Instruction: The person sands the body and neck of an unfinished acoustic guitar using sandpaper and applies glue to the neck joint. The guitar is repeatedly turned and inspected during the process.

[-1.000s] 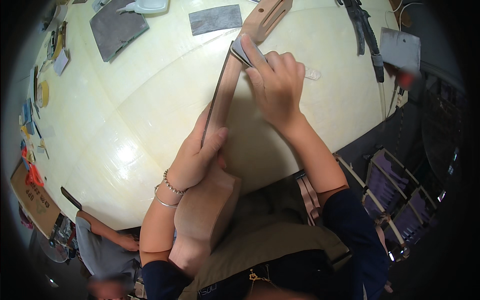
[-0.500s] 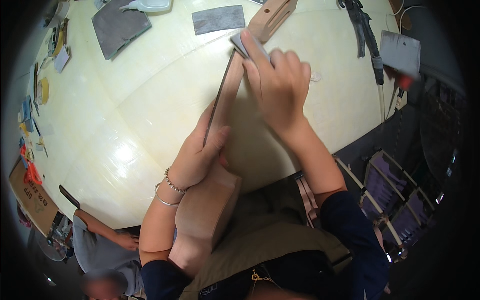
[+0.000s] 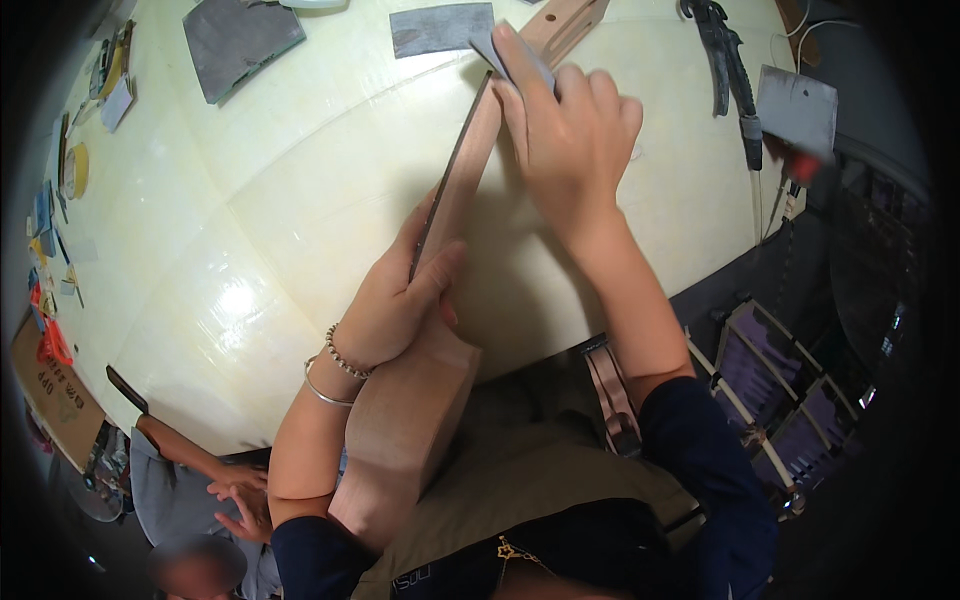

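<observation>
A bare-wood ukulele or small guitar (image 3: pixel 410 410) leans across my lap, its body under my left forearm. The neck slants up and away to a slotted headstock (image 3: pixel 562 32) over the table. My left hand (image 3: pixel 385 300) is closed around the neck near the body, thumb on the near side. My right hand (image 3: pixel 578 150) pinches a folded grey piece of sandpaper (image 3: pixel 486 46), index finger stretched along it. The paper lies against the top of the neck, where it meets the headstock. My right fingers partly hide that contact.
On the pale table (image 3: pixel 300 180) lie a grey sheet (image 3: pixel 441 29), a dark square plate (image 3: pixel 243 45), a black clamp-like tool (image 3: pixel 725 60) and a tape roll (image 3: pixel 76 170). At lower left, another person's hands (image 3: pixel 243 495) show beside the table edge. A rack (image 3: pixel 765 370) stands at right.
Both hands and the neck have shifted slightly, the neck's far end going up and right, with the sandpaper following. The other person's second hand has come into view at lower left.
</observation>
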A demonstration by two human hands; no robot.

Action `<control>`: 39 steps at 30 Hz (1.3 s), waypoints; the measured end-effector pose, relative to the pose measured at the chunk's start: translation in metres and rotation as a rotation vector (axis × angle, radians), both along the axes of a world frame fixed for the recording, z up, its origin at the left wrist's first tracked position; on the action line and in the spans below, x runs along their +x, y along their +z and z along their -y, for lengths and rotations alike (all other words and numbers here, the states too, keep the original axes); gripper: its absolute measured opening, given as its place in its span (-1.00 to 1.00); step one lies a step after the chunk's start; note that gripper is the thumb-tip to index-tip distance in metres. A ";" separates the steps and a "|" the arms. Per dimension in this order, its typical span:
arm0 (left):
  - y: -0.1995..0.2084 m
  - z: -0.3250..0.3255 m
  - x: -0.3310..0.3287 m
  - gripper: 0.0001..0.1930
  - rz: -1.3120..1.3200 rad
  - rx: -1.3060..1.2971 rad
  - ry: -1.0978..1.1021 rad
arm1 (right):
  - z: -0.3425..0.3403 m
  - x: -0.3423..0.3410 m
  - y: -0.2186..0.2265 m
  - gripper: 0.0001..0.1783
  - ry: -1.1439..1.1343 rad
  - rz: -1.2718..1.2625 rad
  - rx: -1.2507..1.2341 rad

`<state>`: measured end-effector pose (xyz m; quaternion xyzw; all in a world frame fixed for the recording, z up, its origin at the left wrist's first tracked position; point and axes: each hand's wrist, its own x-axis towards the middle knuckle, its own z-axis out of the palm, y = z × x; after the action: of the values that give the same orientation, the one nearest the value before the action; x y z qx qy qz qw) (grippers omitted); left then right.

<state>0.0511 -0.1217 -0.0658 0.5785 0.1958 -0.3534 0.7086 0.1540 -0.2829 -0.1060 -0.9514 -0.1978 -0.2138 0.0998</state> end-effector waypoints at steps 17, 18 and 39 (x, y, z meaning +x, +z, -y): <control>0.001 0.000 0.007 -0.41 -0.020 -0.018 -0.004 | 0.014 0.012 -0.025 -0.43 0.100 -0.069 0.104; -0.002 -0.001 0.005 -0.41 0.001 -0.013 -0.014 | 0.013 -0.002 -0.028 -0.45 0.075 -0.132 0.114; -0.002 -0.002 0.007 -0.41 -0.022 -0.064 0.002 | 0.018 0.041 -0.008 -0.43 -0.044 0.177 0.043</control>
<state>0.0581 -0.1199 -0.0674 0.5515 0.1927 -0.3650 0.7249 0.1948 -0.3008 -0.1142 -0.9305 -0.1803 -0.3035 0.0975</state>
